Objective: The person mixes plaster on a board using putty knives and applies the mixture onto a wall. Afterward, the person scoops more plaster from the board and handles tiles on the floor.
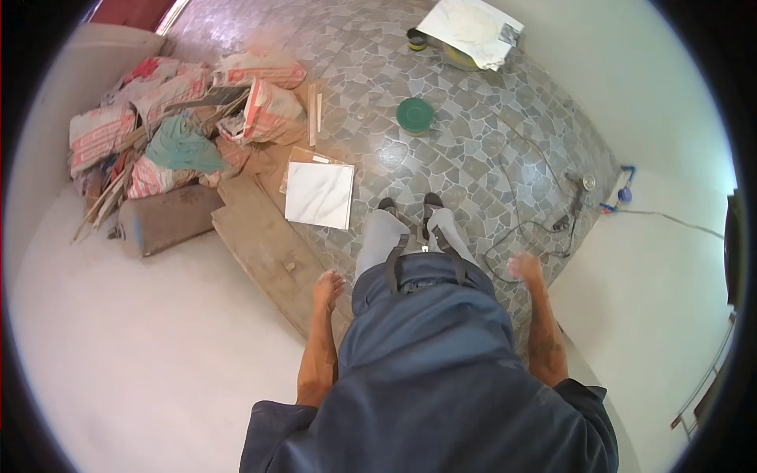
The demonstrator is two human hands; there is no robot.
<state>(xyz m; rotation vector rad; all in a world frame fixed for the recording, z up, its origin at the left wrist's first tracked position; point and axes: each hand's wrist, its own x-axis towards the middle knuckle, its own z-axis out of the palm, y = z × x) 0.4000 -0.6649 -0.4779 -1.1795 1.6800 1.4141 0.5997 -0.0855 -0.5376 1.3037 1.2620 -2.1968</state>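
Note:
My left hand (330, 289) hangs beside my hip, over the edge of a long brown board (264, 248). Its fingers are loosely bent and apart, with nothing in them. On the other side, my right hand (527, 268) hangs over the stone-pattern floor, near a dark power cord (493, 268). It is slightly blurred; its fingers look relaxed, and I see no object in it. A white marble-look tile (319, 195) lies ahead of my left hand, on a brown sheet. Both feet stand on the floor between the tile and the cord.
Filled sacks (272, 110), wood scraps and a green cloth (183, 143) are heaped at the left. A green round lid or tub (415, 115) stands ahead. Farther back, a dusty white slab (473, 31) rests on a bucket. A corded tool (579, 193) lies by the right wall.

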